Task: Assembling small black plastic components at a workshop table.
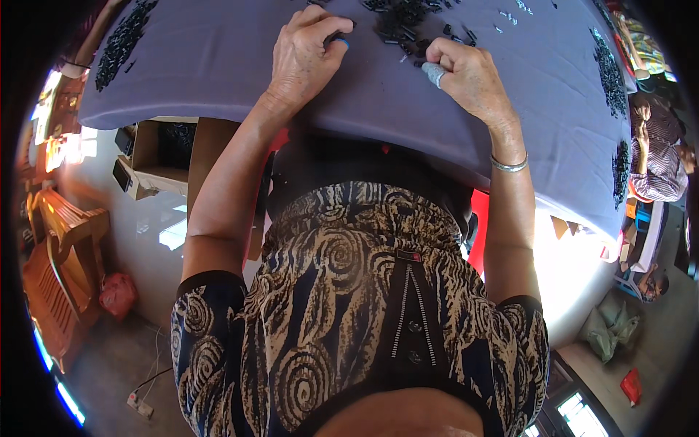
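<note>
My left hand [306,58] is raised over the purple-grey tablecloth [204,65], its fingers curled round a small dark piece. A bit of blue shows at its thumb. To the right, my right hand [473,80] is closed in a pinch at the near edge of a loose pile of small black parts [399,20]. Grey tape wraps one of its digits, and a small black part [419,64] shows at the fingertips. Whether that part is gripped or only touched is hard to see. A bangle circles the right wrist.
More black parts [120,47] lie heaped at the table's left, with further heaps [608,69] along the right edge. Several small clear pieces [507,17] lie beyond my right hand. Another person [659,146] sits at the right. An open cardboard box [207,156] stands below the table's left edge.
</note>
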Demonstrator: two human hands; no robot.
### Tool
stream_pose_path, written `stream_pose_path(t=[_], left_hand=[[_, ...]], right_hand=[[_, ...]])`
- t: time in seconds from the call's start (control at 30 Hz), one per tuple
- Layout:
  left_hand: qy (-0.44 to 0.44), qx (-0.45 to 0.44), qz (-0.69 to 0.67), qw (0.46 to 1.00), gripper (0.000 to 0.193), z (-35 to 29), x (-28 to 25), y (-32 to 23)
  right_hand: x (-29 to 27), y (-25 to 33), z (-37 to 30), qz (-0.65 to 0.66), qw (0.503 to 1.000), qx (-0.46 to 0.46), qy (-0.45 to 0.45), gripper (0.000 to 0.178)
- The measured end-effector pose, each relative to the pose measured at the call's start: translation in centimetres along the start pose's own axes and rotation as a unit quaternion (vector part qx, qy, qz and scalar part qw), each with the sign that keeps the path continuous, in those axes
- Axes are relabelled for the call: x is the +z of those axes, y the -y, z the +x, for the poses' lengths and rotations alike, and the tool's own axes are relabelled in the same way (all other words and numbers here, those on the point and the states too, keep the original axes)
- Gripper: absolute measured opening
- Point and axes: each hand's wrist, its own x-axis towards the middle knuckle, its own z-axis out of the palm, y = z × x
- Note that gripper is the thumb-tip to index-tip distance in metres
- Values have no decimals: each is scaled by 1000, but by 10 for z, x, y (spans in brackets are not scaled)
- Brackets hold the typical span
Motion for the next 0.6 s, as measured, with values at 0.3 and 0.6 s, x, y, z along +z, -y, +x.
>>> stream_pose_path(t=[0.3, 0.6], left_hand=[[14, -3, 0, 1000, 25, -7, 5, 6], [24, 14, -10, 1000, 25, -4, 19, -5]], right_hand=[[5, 2, 3, 55, 998, -12, -22, 17], [14, -2, 2, -35, 997, -71, -25, 17]])
